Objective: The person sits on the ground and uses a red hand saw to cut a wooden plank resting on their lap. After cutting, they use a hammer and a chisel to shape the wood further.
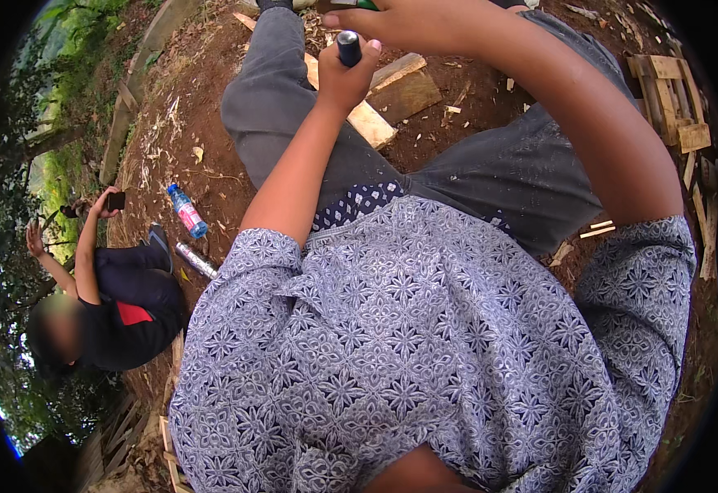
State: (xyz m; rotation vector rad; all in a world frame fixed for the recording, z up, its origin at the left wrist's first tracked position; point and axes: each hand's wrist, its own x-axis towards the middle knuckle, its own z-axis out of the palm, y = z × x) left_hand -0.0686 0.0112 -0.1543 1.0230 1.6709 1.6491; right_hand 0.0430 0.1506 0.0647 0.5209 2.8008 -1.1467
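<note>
My left hand is closed in a fist round a dark cylindrical handle with a shiny metal end that points up. The tool's lower part is hidden by the fist. Just beyond it, my right hand reaches across from the right, one digit stretched out to the left. The top edge cuts off the rest of that hand. A small green piece shows beside it; I cannot make out what it is. Under and beside my left hand, a pale wooden board and a thicker wooden block lie between my legs.
Wood chips litter the brown soil. To the left lie a water bottle with a blue cap and a silver cylinder. A person sits at far left, holding a dark phone. Wooden frames stand at right.
</note>
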